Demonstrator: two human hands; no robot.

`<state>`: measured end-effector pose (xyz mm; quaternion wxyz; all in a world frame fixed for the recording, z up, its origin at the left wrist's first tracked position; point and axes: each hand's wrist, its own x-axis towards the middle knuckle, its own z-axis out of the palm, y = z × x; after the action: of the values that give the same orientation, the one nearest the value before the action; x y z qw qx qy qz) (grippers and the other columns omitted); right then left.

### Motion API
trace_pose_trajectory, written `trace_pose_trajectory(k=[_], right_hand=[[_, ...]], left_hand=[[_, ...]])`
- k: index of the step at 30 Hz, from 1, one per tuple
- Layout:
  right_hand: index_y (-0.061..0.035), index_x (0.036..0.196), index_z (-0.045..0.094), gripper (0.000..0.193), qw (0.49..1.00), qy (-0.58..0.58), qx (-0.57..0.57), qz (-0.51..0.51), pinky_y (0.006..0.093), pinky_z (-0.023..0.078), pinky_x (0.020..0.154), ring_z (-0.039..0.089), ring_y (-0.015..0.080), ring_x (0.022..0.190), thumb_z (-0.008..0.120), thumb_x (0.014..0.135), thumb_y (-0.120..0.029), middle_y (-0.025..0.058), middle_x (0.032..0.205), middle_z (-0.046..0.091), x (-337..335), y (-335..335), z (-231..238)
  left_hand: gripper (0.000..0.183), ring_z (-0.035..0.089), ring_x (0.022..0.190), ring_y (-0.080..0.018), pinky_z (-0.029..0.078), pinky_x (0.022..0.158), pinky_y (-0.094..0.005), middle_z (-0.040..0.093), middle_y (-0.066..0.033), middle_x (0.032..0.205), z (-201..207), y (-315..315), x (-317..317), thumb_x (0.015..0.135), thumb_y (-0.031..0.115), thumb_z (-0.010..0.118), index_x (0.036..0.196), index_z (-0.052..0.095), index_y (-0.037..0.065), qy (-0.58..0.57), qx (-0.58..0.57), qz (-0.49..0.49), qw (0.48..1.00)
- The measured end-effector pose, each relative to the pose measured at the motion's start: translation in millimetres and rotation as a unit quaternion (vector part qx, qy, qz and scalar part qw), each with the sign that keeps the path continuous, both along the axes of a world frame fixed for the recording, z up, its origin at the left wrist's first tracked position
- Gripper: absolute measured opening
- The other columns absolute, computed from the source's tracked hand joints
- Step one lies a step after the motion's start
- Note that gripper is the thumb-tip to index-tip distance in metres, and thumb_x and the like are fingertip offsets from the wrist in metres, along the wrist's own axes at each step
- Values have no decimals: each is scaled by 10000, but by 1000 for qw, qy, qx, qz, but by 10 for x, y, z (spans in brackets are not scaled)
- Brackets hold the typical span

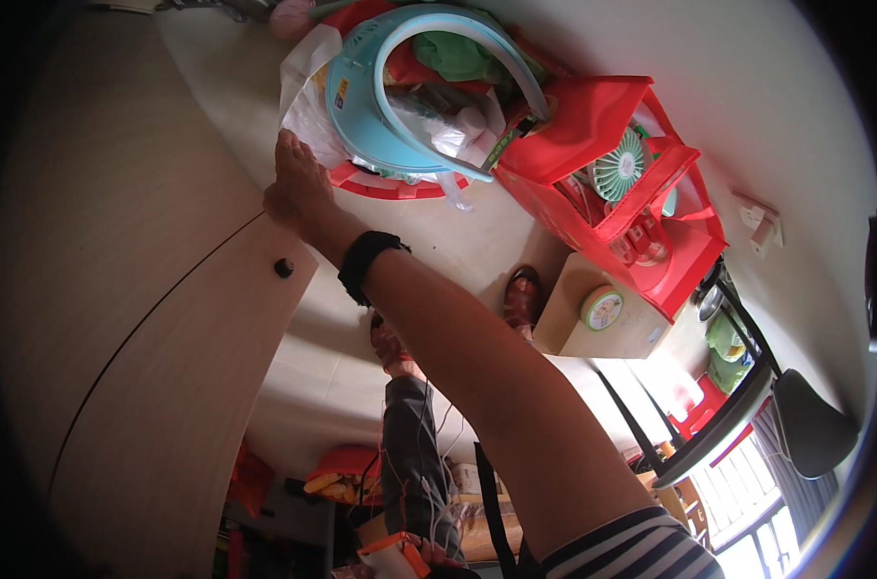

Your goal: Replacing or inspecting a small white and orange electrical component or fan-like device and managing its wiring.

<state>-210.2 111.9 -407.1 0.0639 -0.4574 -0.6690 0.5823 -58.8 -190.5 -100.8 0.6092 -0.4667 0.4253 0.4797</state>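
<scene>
My right hand (301,188) reaches across to the upper left, its fingers bent and pressed together. It is at the edge of a pale wooden panel (158,232) with a round black knob, right beside a white plastic bag (308,82). Whatever is inside its fingers is hidden. A black band (371,262) circles that wrist. Low in the view, my left hand (440,554) is partly visible, closed round an orange-and-white box (396,557). Beyond the right hand, a light blue visor hat (361,121) lies on top of a red container (400,189) filled with bags.
A red shopping bag (578,121) holding a mint-green fan (620,172) stands on the right. Below it is a cardboard box (578,328) with a round tub (602,307) against it. A dark chair (813,425) is at the lower right. White cables (436,502) hang by my leg.
</scene>
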Motion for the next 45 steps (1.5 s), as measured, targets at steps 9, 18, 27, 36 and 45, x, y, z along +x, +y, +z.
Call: trace_pose_trajectory(k=[9, 18, 27, 36, 45], right_hand=[[24, 1306, 208, 698, 1000, 9, 22, 1, 464, 272, 1003, 210, 379, 1287, 515, 685, -58, 293, 1360, 194, -8, 46, -36], [32, 1301, 242, 696, 997, 26, 9, -71, 405, 277, 1013, 226, 413, 1269, 541, 690, -115, 335, 1356, 145, 265, 424, -45], [53, 1230, 349, 568, 994, 104, -36, 8, 410, 342, 952, 409, 402, 1122, 510, 707, -100, 280, 1225, 385, 655, -186, 231], [-1, 811, 581, 158, 947, -59, -125, 289, 391, 499, 645, 596, 316, 784, 464, 758, -93, 160, 747, 570, 2427, -1093, 832], [-40, 909, 538, 230, 833, 62, -179, 520, 406, 477, 647, 582, 312, 763, 398, 867, -218, 147, 828, 555, 3043, -1662, 2048]], left_hand=[[704, 486, 865, -215, 388, 821, -373, 486, -85, 916, -28, 100, -21, 606, 567, 659, 1066, 449, 78, -19, 20, 42, 999], [692, 479, 842, -210, 390, 804, -353, 484, -88, 899, -50, 114, 21, 620, 570, 633, 1049, 449, 60, 2, 35, 27, 999], [687, 487, 840, -213, 401, 797, -351, 485, -91, 885, 228, 371, -130, 658, 587, 589, 1059, 447, 48, 59, -26, -132, 989], [698, 509, 856, -231, 420, 798, -367, 506, -102, 896, -13, 68, 189, 651, 600, 560, 1054, 459, 39, 43, -28, -49, 998], [620, 553, 838, -244, 446, 788, -375, 546, -113, 908, -53, 51, 180, 668, 497, 568, 1053, 479, 20, 80, -32, -93, 992]])
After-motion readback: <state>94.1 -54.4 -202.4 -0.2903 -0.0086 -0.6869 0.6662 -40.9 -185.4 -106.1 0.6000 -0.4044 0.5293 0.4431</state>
